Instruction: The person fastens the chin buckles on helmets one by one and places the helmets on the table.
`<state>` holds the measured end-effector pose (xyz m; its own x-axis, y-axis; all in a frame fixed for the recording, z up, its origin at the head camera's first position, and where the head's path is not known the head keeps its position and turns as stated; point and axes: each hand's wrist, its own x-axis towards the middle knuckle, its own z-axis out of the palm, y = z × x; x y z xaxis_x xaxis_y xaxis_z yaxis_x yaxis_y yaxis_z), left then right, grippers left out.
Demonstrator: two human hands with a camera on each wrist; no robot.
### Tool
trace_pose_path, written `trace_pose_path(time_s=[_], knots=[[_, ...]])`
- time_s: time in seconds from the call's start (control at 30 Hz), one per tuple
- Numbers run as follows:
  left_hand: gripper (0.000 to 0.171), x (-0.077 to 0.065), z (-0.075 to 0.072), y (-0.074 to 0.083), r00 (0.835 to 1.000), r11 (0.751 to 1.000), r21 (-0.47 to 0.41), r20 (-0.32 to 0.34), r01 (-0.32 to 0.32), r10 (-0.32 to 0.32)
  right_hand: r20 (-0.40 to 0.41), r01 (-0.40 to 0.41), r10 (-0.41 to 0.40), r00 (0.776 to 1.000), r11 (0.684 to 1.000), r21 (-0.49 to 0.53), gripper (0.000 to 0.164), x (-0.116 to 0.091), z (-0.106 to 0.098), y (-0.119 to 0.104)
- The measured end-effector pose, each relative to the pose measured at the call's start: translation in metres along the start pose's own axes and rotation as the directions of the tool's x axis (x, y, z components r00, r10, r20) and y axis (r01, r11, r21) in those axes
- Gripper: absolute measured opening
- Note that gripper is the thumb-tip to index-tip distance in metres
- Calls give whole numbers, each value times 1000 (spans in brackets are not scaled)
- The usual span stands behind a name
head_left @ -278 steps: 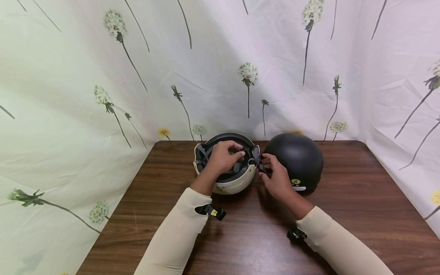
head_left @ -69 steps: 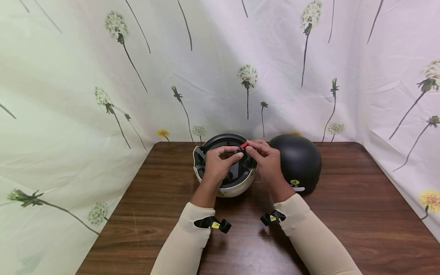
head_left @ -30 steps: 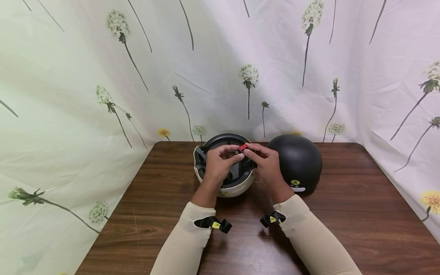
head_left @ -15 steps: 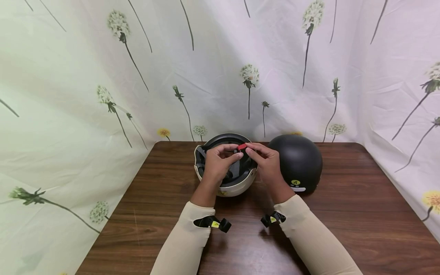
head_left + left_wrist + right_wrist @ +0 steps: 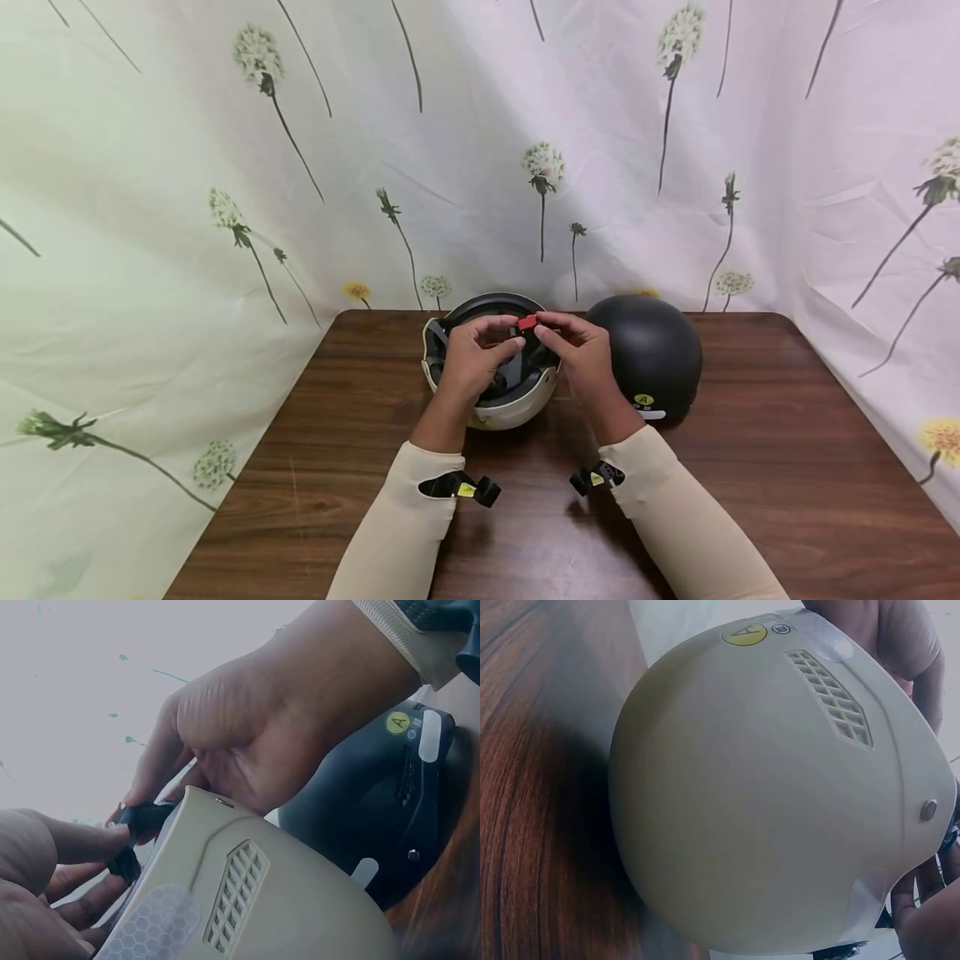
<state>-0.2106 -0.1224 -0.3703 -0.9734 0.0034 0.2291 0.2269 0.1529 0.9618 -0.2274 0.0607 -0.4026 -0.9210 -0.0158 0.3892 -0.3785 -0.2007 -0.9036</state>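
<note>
A cream helmet (image 5: pixel 517 412) rests upside down on the table, its black padded inside (image 5: pixel 487 304) facing up. Over its opening, both hands meet at a chin strap buckle with a red part (image 5: pixel 527 322). My left hand (image 5: pixel 472 358) pinches the strap end on the buckle's left side between thumb and index finger. From the other side, my right hand (image 5: pixel 581 350) pinches the buckle the same way. In the left wrist view, the black strap (image 5: pixel 139 825) runs between the fingertips of both hands. The helmet's shell hides most of both hands in the right wrist view.
A black helmet (image 5: pixel 645 350) sits dome up close to the right of the cream one, bearing a yellow "A" sticker. Both are near the back edge of the brown wooden table (image 5: pixel 772 433). Behind hangs a white flower-print cloth (image 5: pixel 450 150).
Earlier the hands were apart, the right at a strap by the helmet's right edge. They came together at the red buckle over the opening; since then it has tilted slightly flatter.
</note>
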Motion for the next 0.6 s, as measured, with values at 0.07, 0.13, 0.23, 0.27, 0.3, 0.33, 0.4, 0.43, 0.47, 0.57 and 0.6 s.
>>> trace_pose_path(time_s=[0.07,0.13,0.23,0.27,0.3,0.33,0.4,0.43,0.47,0.57,0.6], knots=[[30,0,0,0,1000,999,30,2,-17,17,11,3,-3,1000,1000,2,29,0,0,0],[30,1,0,0,999,998,61,-4,-32,32,24,13,-13,1000,1000,7,30,1,0,1],[30,1,-1,1,998,995,93,-25,-47,49,36,35,-36,999,999,20,32,3,-1,0],[31,1,-2,1,998,994,102,-35,-46,49,38,41,-42,998,999,24,32,4,-1,0],[32,1,-2,1,998,993,110,-46,-42,48,38,48,-49,998,998,31,32,4,-2,0],[33,1,-3,2,997,993,113,-53,-41,47,37,53,-55,998,998,37,32,4,-2,0],[36,1,-4,3,998,993,109,-55,-34,41,39,59,-61,997,997,48,31,4,-2,-1],[37,1,-4,3,998,994,108,-52,-32,38,40,61,-64,997,997,54,31,4,-2,-1],[38,0,-4,4,998,994,106,-45,-28,33,40,61,-63,997,996,59,31,4,-2,-1],[41,-2,-5,5,999,995,96,-21,-32,34,42,62,-65,997,996,65,31,4,-2,-2],[41,-2,-5,5,999,995,92,-18,-35,36,43,63,-66,997,996,70,31,4,-2,-2]])
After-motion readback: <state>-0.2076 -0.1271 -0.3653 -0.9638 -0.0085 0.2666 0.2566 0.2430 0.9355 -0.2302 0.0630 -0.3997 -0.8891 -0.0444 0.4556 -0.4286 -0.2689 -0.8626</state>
